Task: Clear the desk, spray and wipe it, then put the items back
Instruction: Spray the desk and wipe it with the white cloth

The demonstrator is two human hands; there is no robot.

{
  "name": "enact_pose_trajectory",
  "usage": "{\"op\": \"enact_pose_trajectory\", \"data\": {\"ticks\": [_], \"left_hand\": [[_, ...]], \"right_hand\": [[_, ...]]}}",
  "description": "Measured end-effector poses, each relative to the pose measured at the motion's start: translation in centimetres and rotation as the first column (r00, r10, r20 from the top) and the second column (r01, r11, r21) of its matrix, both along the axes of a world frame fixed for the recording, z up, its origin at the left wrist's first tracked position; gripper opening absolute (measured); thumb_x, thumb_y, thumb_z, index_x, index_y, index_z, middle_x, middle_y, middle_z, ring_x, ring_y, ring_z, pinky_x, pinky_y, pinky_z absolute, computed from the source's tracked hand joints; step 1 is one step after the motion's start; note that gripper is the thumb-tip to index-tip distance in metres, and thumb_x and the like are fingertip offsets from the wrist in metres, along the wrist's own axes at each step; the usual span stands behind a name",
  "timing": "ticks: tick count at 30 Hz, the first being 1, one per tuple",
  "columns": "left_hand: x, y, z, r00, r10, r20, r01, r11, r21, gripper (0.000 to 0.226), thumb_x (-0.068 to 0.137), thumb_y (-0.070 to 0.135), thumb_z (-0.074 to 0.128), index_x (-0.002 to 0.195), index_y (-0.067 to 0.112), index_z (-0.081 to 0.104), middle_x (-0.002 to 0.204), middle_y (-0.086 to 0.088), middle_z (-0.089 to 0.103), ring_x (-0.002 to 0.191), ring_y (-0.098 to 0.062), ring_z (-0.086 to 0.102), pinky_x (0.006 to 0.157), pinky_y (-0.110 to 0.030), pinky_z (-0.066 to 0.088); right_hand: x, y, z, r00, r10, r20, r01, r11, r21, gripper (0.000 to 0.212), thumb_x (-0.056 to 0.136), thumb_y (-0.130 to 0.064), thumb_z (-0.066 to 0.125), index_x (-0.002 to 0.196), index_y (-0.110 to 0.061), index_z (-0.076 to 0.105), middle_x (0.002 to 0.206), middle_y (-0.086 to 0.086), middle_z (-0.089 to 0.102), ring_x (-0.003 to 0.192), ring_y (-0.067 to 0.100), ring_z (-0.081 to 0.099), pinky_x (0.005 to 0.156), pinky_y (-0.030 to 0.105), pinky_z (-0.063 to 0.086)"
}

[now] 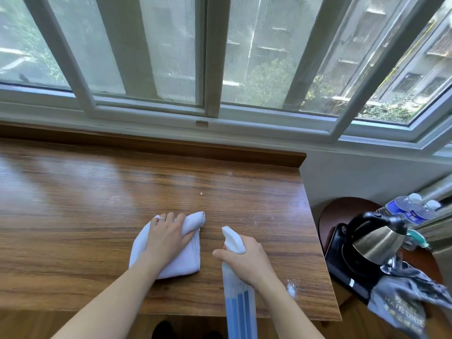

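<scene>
Two risks we see: our right hand (247, 259), fingers wrapped round the spray bottle (238, 285) at the desk's (97, 192) near right, may overspray toward what looks like a kettle (374, 243), while our left hand (166, 234), fingers curled over the cloth (168, 250) mid-desk, smears.
</scene>
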State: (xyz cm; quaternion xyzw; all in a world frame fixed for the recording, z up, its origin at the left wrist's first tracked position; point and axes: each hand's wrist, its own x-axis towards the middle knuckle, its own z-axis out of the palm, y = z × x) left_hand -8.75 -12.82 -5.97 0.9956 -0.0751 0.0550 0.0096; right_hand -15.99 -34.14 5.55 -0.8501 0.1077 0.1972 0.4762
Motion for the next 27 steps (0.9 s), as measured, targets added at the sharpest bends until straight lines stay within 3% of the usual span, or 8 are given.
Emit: {"op": "enact_pose_trajectory", "data": {"ticks": [10,27], "left_hand": [[1.4,0.5,0.5,0.998,0.058,0.016,-0.057,0.996,-0.065,0.053,0.076,0.058,0.042,0.082,0.011,0.066,0.073,-0.008,0.061,0.065,-0.032,0.062,0.063,-0.043,0.047],[6.3,2.3,1.2,0.997,-0.073,-0.003,0.073,0.997,-0.017,0.053,0.079,0.058,0.04,0.08,0.012,0.066,0.074,-0.007,0.061,0.063,-0.031,0.061,0.065,-0.042,0.046]], "right_hand": [[2.6,0.6,0.8,0.999,-0.038,-0.006,0.038,0.999,-0.009,0.032,0.072,-0.041,0.073,0.07,-0.023,0.047,0.064,-0.009,0.044,0.057,0.009,0.038,0.058,0.028,0.033],[6.6,3.0,0.9,0.982,-0.188,-0.011,0.188,0.982,-0.014,0.029,0.071,-0.043,0.073,0.071,-0.023,0.052,0.066,-0.007,0.049,0.061,0.01,0.045,0.061,0.028,0.038]]}}
